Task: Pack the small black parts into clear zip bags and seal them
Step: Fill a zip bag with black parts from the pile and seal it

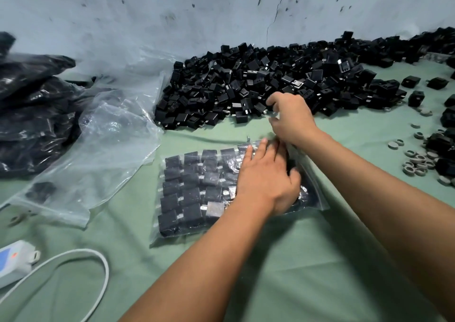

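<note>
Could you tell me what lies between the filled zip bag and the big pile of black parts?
Only bare green cloth, in the head view.

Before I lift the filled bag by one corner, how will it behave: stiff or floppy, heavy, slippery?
Probably floppy: the bag is thin clear film, and the black parts inside are loose blocks that can shift. It likely feels heavy for its size, since rows of parts fill it. The glossy film may slip. The left hand presses flat on it, so support it from below.
</note>
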`<state>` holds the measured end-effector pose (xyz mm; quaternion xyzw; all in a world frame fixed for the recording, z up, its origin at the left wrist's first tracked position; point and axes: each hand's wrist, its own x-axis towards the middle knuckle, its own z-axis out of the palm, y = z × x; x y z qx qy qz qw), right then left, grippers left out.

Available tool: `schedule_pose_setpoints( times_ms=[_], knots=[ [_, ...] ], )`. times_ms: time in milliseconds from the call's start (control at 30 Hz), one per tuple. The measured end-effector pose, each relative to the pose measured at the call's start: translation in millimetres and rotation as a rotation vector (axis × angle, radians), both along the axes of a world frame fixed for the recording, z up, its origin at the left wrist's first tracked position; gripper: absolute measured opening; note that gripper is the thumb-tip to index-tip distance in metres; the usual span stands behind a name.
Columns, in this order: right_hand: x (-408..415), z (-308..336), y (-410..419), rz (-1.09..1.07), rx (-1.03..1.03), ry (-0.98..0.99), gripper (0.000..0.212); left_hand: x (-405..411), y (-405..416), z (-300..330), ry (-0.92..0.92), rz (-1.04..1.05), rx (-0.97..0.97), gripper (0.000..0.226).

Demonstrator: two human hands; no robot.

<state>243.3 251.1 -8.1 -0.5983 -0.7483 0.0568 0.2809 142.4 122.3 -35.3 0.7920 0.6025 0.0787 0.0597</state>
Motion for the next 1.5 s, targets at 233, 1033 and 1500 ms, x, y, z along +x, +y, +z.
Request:
schedule_pose_setpoints(
  times_ms=[233,1033,1500],
  knots=[
    [-34.7,5.4,48.6,0.282,-0.044,-0.513,0.066,-0.7,-0.8,-0.5,-0.019,-0.003,0.038,0.071],
    [60.6,-35.7,-48.0,-0.164,-0.063,0.498,0.033,-9.4,17.4,22.1,-0.34,0.054,0.02,0.051],
    [68.1,-32.3,-39.6,-0.174,-0.188,0.45,0.039,-13.7,105.7,38.8,-0.162,-0.204,-0.216,0.075]
  ],
)
